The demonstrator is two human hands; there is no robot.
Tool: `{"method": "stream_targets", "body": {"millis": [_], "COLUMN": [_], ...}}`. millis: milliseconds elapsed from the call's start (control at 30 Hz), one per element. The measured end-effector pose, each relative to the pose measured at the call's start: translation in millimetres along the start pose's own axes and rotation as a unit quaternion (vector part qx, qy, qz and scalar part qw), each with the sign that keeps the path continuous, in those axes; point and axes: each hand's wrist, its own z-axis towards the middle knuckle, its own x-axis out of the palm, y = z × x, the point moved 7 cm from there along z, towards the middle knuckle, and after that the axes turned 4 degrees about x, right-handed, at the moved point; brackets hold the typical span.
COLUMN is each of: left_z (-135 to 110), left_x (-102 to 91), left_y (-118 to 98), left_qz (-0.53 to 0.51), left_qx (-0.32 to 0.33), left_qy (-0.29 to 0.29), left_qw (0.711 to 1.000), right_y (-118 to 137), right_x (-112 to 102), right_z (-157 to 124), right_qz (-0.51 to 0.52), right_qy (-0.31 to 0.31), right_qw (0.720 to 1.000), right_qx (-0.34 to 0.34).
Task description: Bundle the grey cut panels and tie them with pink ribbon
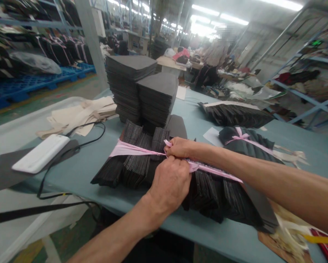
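A long bundle of stacked black fabric pieces (136, 168) lies on the table with a pink fabric strip (133, 149) drawn tightly round it. My left hand (171, 182) is closed in a fist on the strip at the middle of the bundle. Right beside it, my right hand (178, 147) pinches the strip, and a short pink end sticks out past its fingers. The crossing of the strip between the two hands is mostly hidden by my fingers.
Tall stacks of dark grey sheets (157, 95) stand behind the bundle. To the right lies another black bundle (248, 144) with a pink bow. A white power bank (41, 153) with a black cable rests at left. Farther back is a person (214, 54).
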Motion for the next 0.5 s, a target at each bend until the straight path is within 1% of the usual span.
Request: {"method": "stream_targets", "body": {"millis": [133,267,333,433,500], "left_z": [-5.7,-9.8,-9.3,-6.7,-5.1], "left_x": [-8.7,-21.2,-25.0,-27.2,-27.3], "left_y": [12.1,23.4,27.6,32.0,34.2], "left_qz": [-0.105,-0.223,-0.271,-0.318,-0.335], "left_qx": [0.020,0.041,0.036,0.008,-0.016], "left_qy": [-0.059,-0.120,-0.127,-0.117,-0.105], "left_qw": [0.993,0.967,0.954,0.941,0.936], "right_y": [-4.9,-8.6,-11.0,-10.8,-11.0], "right_x": [7.3,15.0,19.0,20.7,18.6], "right_z": [1.7,0.6,-0.7,-3.9,-6.2], "right_qz": [0.087,0.166,0.207,0.287,0.305], "right_qy": [0.018,0.054,0.075,0.107,0.114], "right_qw": [0.996,0.983,0.971,0.935,0.917], "right_qx": [-0.022,-0.059,-0.093,-0.181,-0.230]}}
